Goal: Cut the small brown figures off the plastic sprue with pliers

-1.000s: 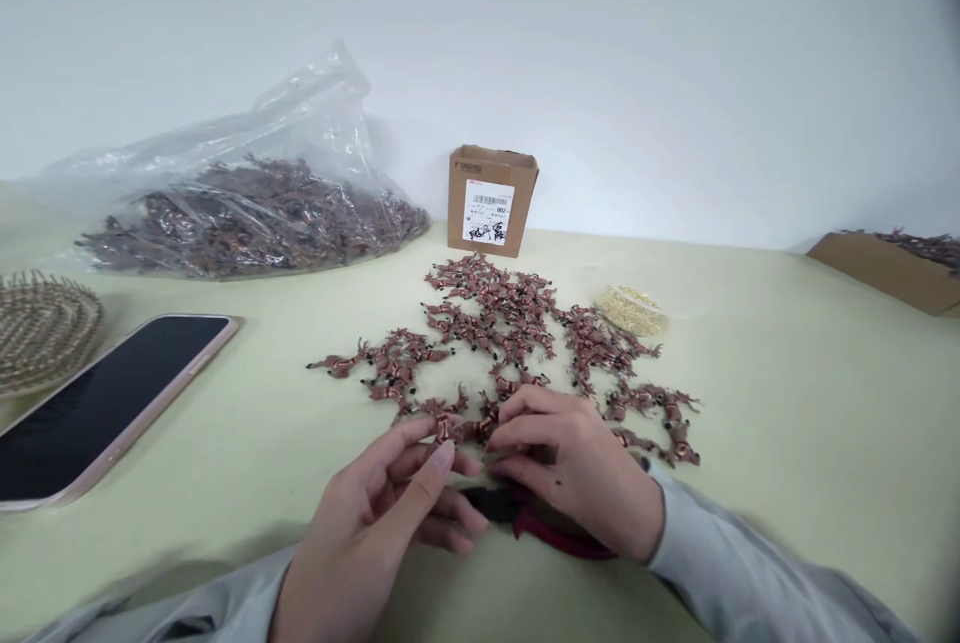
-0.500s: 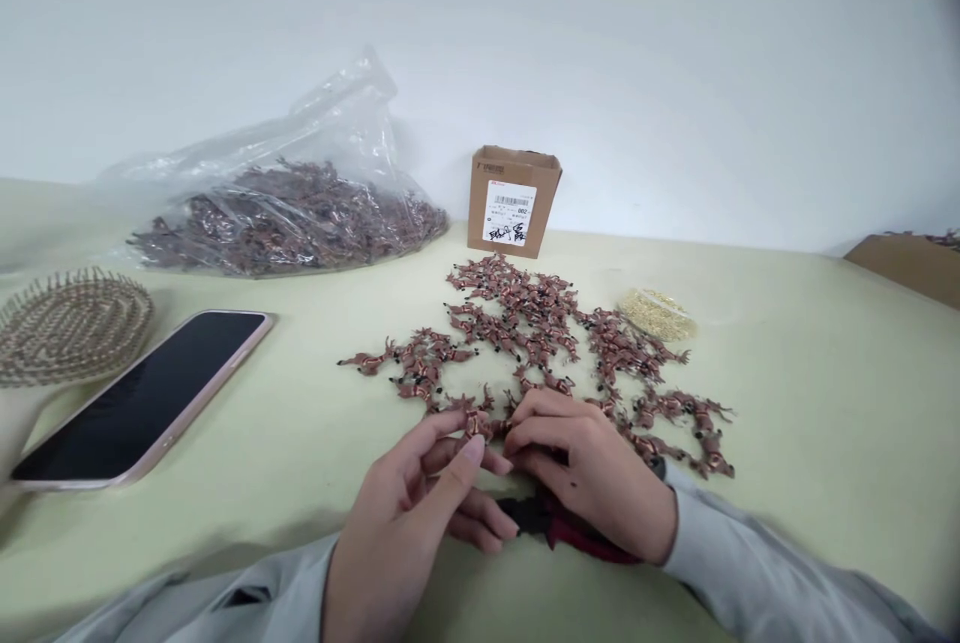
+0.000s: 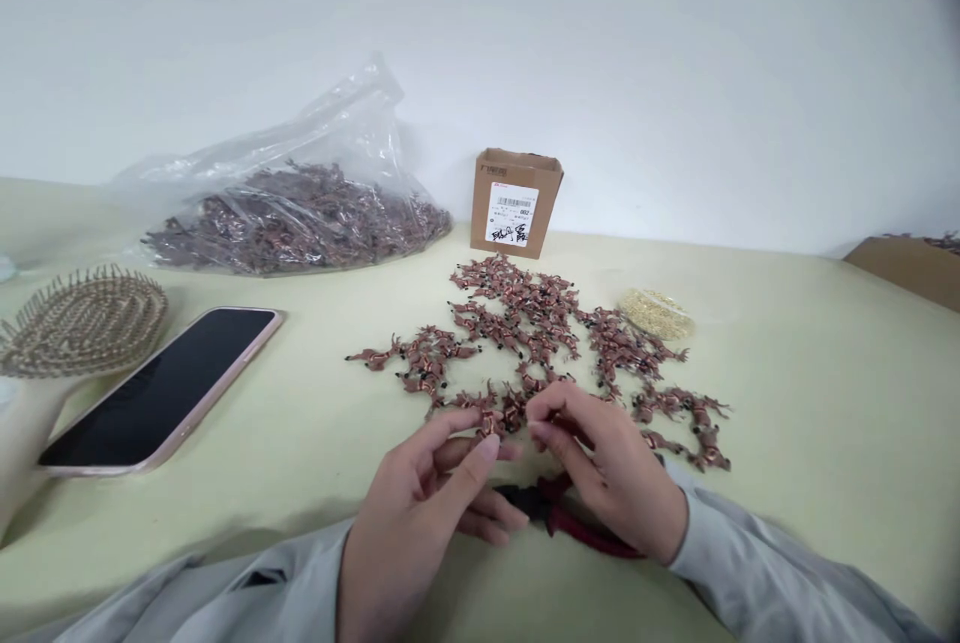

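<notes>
Soft even light; glare on plastic bag [image 3: 315, 185]; dark upper-right corner

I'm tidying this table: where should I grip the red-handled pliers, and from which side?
Probably by the red handles, from the near side: their near edge shows, while the right hand partly covers them from above and the dark nose points left.

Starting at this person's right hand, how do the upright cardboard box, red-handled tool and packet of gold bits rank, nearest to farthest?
From the right hand:
1. Red-handled tool: right beside it, partly hidden.
2. Packet of gold bits: beyond the hand.
3. Upright cardboard box: farthest, against the wall.
</notes>
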Motion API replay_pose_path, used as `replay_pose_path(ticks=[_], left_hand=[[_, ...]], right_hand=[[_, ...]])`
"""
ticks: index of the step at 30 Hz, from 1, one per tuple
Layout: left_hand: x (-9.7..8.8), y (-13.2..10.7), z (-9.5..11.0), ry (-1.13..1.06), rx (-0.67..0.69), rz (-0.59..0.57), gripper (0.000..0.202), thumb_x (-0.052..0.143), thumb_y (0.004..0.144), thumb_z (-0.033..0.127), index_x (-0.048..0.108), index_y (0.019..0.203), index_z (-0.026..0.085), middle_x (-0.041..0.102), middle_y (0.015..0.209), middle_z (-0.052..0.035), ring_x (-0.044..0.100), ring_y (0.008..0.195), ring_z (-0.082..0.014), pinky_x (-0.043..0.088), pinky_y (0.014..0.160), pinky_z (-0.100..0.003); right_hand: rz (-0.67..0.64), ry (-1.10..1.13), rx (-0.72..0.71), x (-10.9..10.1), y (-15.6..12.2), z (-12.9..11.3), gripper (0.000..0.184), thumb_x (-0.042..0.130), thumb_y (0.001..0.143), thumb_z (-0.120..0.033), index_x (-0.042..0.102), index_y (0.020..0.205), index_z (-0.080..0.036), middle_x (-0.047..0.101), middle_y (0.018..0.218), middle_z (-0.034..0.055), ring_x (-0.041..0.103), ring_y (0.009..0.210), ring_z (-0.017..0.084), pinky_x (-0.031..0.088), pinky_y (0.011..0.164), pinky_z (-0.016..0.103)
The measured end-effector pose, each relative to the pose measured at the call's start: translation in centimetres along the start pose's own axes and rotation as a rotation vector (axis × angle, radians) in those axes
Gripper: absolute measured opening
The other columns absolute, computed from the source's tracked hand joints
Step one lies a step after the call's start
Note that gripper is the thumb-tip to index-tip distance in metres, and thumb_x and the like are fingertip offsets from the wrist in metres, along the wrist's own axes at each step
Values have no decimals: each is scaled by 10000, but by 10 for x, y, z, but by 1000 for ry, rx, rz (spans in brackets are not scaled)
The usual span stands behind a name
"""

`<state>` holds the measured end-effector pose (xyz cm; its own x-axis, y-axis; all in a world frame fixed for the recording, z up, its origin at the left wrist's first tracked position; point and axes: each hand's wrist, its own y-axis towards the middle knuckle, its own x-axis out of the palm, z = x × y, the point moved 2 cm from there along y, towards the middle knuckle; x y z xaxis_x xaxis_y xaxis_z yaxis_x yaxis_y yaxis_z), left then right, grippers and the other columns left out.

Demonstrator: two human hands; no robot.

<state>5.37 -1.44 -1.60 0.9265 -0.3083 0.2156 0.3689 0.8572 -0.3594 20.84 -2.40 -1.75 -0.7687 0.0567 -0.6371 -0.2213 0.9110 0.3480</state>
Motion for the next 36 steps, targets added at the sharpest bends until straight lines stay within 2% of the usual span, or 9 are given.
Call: replay_pose_path(ticks=[5,12,18,21,25,29,33,36], left_hand=[[1,0,0,6,-21,-19,380,602,690,299,449,995,133,665,867,-108,644,520,-183,516,488,-275],[3,0,-1,-8,-40,-44,369,601,695,282,451,991,121,667,870,-117,644,516,-180,514,485,-267],[6,0,-4,-78,-130,-119,354,591,714,286,446,999,133,664,896,-119,642,494,-166,515,470,-256],[8,-2,-5,-55,-133,-166,306,579,728,274,466,979,139,666,888,-109,643,493,-161,511,466,-246],[11,-5,-4,-25,-130,-227,261,586,724,246,494,943,137,671,868,-99,647,505,-167,513,472,-245],[10,-2,-3,-33,-151,-239,262,584,729,255,498,946,135,672,868,-97,649,509,-165,515,471,-237],[9,1,-5,-23,-174,-239,294,581,734,264,498,985,136,672,880,-97,654,521,-168,523,483,-242],[8,0,-6,-6,-181,-249,281,576,738,269,527,980,137,674,877,-87,655,531,-162,528,493,-234]], right_hand=[[95,253,93,-6,1,4,158,443,820,-210,574,904,-180,553,703,20,511,561,98,441,526,218],[80,581,301,-5,1,5,106,564,738,-208,618,805,-147,636,670,29,596,595,115,505,581,229],[166,719,396,0,0,1,114,628,682,-198,602,776,-140,665,661,25,611,568,103,512,554,199],[208,743,438,0,0,0,107,635,678,-211,593,744,-137,665,637,26,598,541,96,499,511,183],[237,667,408,-3,-1,0,102,612,705,-233,587,728,-137,663,641,35,564,536,87,471,499,180],[199,624,385,-3,-1,0,113,584,732,-261,582,738,-149,644,722,37,549,577,94,465,527,207],[184,544,218,-5,2,-4,41,598,721,-200,613,705,-166,595,835,37,557,761,129,461,666,237],[147,436,107,-6,3,-5,68,566,746,-156,629,727,-173,582,837,41,550,786,132,444,717,253]])
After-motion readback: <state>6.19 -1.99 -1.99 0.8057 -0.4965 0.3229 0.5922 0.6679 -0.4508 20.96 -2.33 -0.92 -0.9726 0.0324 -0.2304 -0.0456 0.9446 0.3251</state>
